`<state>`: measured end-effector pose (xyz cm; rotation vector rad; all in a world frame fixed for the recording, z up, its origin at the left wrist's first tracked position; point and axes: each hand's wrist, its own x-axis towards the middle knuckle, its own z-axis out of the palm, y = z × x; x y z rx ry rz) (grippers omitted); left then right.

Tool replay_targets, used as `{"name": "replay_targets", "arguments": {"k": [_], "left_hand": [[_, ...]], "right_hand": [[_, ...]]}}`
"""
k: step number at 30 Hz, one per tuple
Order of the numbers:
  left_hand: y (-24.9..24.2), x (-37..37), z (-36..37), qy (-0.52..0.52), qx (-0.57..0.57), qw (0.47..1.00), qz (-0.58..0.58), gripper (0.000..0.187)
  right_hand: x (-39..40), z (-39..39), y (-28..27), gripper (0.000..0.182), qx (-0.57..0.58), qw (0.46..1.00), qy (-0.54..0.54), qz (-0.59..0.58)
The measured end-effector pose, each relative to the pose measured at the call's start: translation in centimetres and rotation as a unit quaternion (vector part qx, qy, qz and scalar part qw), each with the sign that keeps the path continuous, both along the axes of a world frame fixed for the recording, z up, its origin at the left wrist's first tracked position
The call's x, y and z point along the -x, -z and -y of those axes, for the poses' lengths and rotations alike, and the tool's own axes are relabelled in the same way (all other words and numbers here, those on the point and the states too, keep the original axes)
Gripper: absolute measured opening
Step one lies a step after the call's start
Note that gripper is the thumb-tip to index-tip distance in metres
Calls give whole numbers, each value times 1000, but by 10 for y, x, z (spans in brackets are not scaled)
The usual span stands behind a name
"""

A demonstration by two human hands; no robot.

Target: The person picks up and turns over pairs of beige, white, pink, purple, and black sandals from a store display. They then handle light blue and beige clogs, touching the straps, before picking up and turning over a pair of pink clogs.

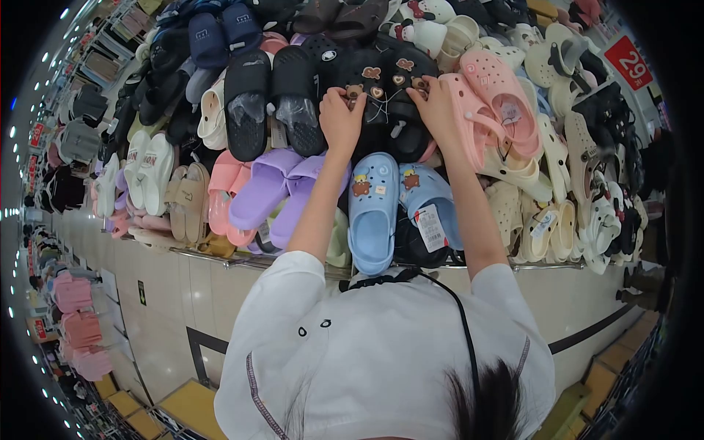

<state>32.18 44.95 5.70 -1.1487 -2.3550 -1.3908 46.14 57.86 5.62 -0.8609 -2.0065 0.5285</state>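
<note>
A pair of black clogs [379, 64] with brown bear and heart charms lies on the heaped display. My left hand [342, 121] grips the left clog at its side, fingers closed near a bear charm. On the other side, my right hand [434, 106] closes on the right clog, also beside a bear charm. Black slides [247, 103] with clear plastic inside lie left of my left hand. Pink clogs [502, 95] sit right beside my right hand. Below, between my forearms, are light blue clogs [374, 213] with bear charms and a white price tag [431, 226].
Purple slides [260, 194] and white slides [150, 165] lie along the front left. Cream clogs [546, 231] line the front right. A metal rail [220, 258] edges the display. A red price sign [628, 62] stands at right, and clothing racks [77, 312] are at far left.
</note>
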Motion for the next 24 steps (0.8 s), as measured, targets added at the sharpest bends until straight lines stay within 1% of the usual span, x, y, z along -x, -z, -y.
{"name": "replay_targets", "arguments": {"k": [1, 3, 4, 6, 7, 9, 11, 13, 15, 18, 20, 22, 24], "left_hand": [[0, 0, 1, -3, 1, 1000, -1, 39], [0, 0, 1, -7, 9, 1000, 5, 39], [0, 1, 1, 0, 9, 1000, 12, 40], [1, 0, 2, 7, 7, 1000, 17, 40], [3, 0, 4, 11, -3, 1000, 9, 41], [1, -1, 5, 14, -18, 1000, -2, 42], [1, -3, 14, 49, -4, 998, 35, 39], [-1, -6, 22, 46, 9, 998, 38, 38], [-1, -7, 30, 59, 8, 997, 56, 38], [0, -11, 40, 64, 4, 996, 55, 37], [-3, -15, 46, 70, 4, 996, 57, 36], [-6, -21, 55, 97, 0, 994, 53, 34], [-11, -32, 70, 110, -10, 993, 47, 33]], "right_hand": [[-1, 5, -4, 42, 1, 1000, 0, 1], [2, 15, -12, 35, -164, 981, 95, 30], [6, 18, -14, 35, -165, 981, 95, 29], [15, 25, -18, 24, -143, 989, -26, 17], [22, 31, -20, 19, -133, 990, -45, 15], [33, 40, -24, 21, -112, 993, -33, 33], [41, 39, -18, 24, -130, 990, -22, 42], [44, 39, -17, 26, -92, 993, -21, 68], [46, 36, -16, 26, -86, 994, -33, 61], [45, 35, -13, 23, -94, 994, -52, 18], [45, 36, -13, 24, -94, 994, -57, 15], [45, 36, -14, 24, -96, 993, -61, 10], [44, 36, -16, 24, -119, 991, -59, 2]]}}
